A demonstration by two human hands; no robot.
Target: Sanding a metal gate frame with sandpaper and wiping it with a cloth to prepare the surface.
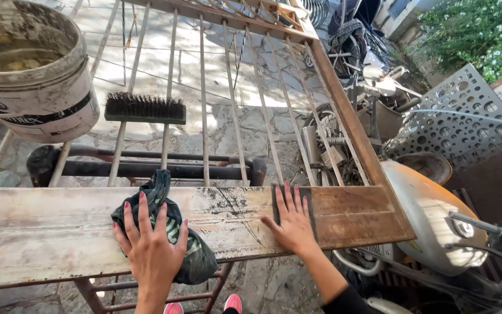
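A rusty metal gate frame point(350, 215) lies flat in front of me, its wide bottom rail pale and scuffed on the left and brown with rust on the right. My left hand point(151, 247) presses flat on a dark crumpled rag point(188, 259) on the rail. My right hand point(290, 220) lies flat on a dark sheet of sandpaper point(308, 200) where the cleaned metal meets the rust. Thin vertical bars point(203, 99) run away from the rail.
A dirty white bucket point(33, 75) of murky liquid stands on the bars at top left. A wire brush point(144, 109) rests on the bars beside it. A motorcycle point(437, 221) stands at the right, with a perforated metal sheet point(460, 116) behind it. Stone paving lies below.
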